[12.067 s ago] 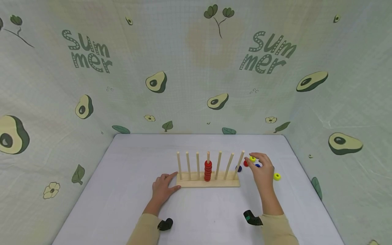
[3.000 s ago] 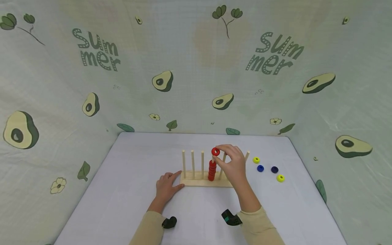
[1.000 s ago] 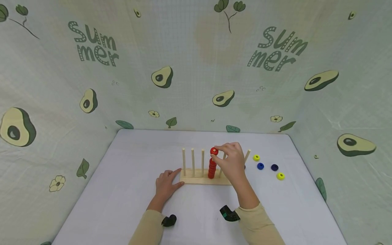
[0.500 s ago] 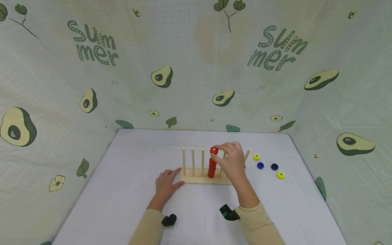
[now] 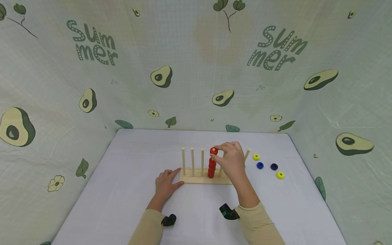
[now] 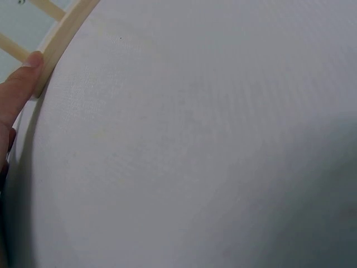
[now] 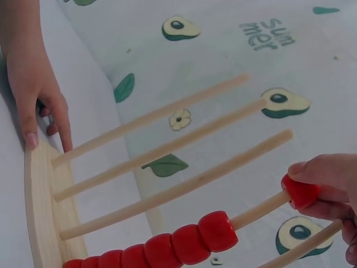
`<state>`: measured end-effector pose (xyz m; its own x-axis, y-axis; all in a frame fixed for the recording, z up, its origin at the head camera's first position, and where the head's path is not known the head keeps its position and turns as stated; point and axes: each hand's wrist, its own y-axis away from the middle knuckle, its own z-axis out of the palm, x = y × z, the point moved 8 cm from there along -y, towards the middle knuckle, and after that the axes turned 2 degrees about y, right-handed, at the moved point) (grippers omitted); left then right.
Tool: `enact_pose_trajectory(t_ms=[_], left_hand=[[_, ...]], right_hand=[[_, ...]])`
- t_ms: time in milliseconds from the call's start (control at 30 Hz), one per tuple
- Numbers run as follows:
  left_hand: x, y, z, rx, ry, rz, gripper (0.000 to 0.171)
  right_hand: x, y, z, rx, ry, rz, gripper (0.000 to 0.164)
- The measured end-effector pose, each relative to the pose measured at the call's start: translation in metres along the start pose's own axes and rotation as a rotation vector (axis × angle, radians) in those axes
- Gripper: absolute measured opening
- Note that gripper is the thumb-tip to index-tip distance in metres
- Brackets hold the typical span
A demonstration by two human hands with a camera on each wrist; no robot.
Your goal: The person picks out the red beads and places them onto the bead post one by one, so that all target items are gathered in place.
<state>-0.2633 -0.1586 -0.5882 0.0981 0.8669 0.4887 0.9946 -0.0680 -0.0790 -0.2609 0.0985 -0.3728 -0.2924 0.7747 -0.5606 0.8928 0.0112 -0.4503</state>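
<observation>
My left hand [image 5: 165, 183] rests at the left end of the wooden peg stand [image 5: 200, 180], thumb and index finger straight against its corners. In the right wrist view that index finger and thumb touch the base's end. My right hand [image 5: 231, 160] pinches a red bead [image 7: 300, 191] between thumb and fingers at the top of the middle peg, whose tip shows in the bead's hole. Below it, a stack of red beads [image 7: 192, 244] sits on the same peg, with bare wood between. The three pegs to its left are bare; my right hand partly hides those on the right.
To the right of the stand lie loose beads: a yellow bead [image 5: 256, 157] at the back, a blue bead [image 5: 260, 165], a dark blue bead [image 5: 274, 166] and a nearer yellow bead [image 5: 280, 175]. A patterned cloth [image 5: 190, 102] rises behind the white table [image 5: 137, 153].
My right hand has come from the loose beads on the right to the middle peg, bringing a red bead, which has moved onto the peg's tip. The left hand stays at the stand.
</observation>
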Motion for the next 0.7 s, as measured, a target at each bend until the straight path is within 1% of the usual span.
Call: enact_pose_trajectory(t_ms=[300,433,700], left_hand=[[-0.0006,-0.0004,0.0005,-0.012,0.011,-0.01,0.064],[0.0007,-0.0001,-0.0006,-0.006,0.009,-0.002,0.064],[0.0012,0.001,-0.0027,-0.004,0.022,0.002,0.064]], right_hand=[[-0.0006,-0.0004,0.0007,-0.02,0.033,-0.001,0.024],[-0.0006,0.0001,0.0,-0.025,0.04,-0.004,0.024],[-0.0008,0.001,-0.0009,-0.027,0.007,-0.034,0.029]])
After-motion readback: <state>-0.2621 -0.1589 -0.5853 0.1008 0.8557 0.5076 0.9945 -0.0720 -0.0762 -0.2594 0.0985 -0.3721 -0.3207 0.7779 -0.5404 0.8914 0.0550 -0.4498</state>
